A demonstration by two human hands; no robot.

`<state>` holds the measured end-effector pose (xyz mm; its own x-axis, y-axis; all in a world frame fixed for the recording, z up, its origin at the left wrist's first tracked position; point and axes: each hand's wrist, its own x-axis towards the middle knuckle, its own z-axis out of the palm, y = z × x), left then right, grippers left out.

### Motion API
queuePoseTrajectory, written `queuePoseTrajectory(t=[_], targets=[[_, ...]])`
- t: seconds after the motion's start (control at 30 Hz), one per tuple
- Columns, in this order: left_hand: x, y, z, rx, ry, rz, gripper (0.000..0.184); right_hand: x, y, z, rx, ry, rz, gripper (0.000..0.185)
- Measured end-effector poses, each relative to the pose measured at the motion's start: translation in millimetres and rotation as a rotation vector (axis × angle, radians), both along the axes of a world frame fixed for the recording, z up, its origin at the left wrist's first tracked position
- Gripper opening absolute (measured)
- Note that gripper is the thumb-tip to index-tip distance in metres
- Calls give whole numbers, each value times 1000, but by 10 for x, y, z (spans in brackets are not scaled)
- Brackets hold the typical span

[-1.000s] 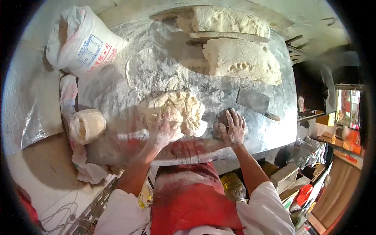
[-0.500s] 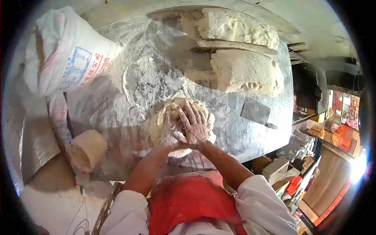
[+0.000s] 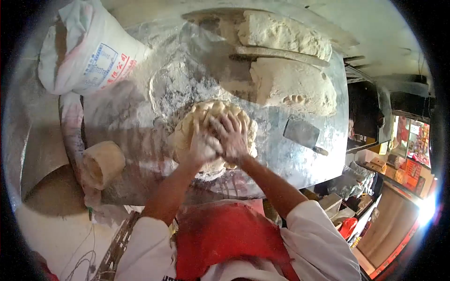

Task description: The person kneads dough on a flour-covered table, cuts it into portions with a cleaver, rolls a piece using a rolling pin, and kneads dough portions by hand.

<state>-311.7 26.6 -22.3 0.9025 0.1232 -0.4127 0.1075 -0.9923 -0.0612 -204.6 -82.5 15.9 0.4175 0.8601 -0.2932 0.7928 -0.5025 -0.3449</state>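
A lumpy mound of dough lies on the floured metal worktop in front of me. Both of my hands press down on it with straight arms. My right hand rests on top, its fingers spread and stretched forward over the dough. My left hand is beside it on the left, fingers pointing forward, its inner side partly covered by the right hand. Motion blurs both hands a little. Flour coats them.
Two large dough slabs lie at the back right, with a long floury strip between them. A flat scraper is to the right. A printed white sack and a round tub stand at the left.
My hands have pushed forward and pressed deeper into the dough, whose far edge now sits farther away. The view has shifted slightly.
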Motion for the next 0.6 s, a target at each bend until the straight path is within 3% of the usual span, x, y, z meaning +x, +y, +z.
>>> queuePoseTrajectory(t=[0.03, 0.07, 0.13, 0.17, 0.27, 0.3, 0.33, 0.4, 0.43, 0.47, 0.5, 0.53, 0.57, 0.6], targets=[[-45, -77, 517, -232, -88, 187, 92, -88, -120, 29, -25, -18, 72, 86], [-177, -208, 455, -222, -95, 189, 92, -168, -231, 17, -56, -31, 144, 87], [-542, -542, 47, 130, 29, 71, 86, -364, -335, 76, -208, 89, 221, 90], [-595, -605, -90, 302, 88, 11, 83, -396, -388, -94, -130, 60, 190, 92], [-281, -408, 347, 380, 320, -117, 89, -247, -282, -80, -189, 50, 211, 91], [-379, -430, 21, 145, -38, 78, 97, -228, -294, -142, -131, -1, 194, 90], [-367, -438, -23, 161, -51, 82, 97, -230, -328, -295, -117, -14, 196, 90], [-269, -397, 34, 41, 30, 122, 100, -237, -362, -561, -57, -356, 249, 88], [-131, -297, 387, -191, 139, 202, 101, -196, -290, -255, 53, -40, 137, 87], [-322, -288, -186, -576, -60, 423, 101, -163, -312, -214, 70, -54, 138, 87], [-509, -279, -744, -1165, -310, 658, 102, -100, -373, -197, 209, 65, 102, 87], [-689, -268, -1279, -1590, -508, 742, 103, -35, -470, -180, 340, 190, 65, 86], [-587, -244, -652, -795, -472, 464, 104, 49, -632, -147, 339, 189, 62, 86], [-761, -139, -707, -796, -472, 461, 104, 181, -816, -107, 312, 8, -67, 79]])
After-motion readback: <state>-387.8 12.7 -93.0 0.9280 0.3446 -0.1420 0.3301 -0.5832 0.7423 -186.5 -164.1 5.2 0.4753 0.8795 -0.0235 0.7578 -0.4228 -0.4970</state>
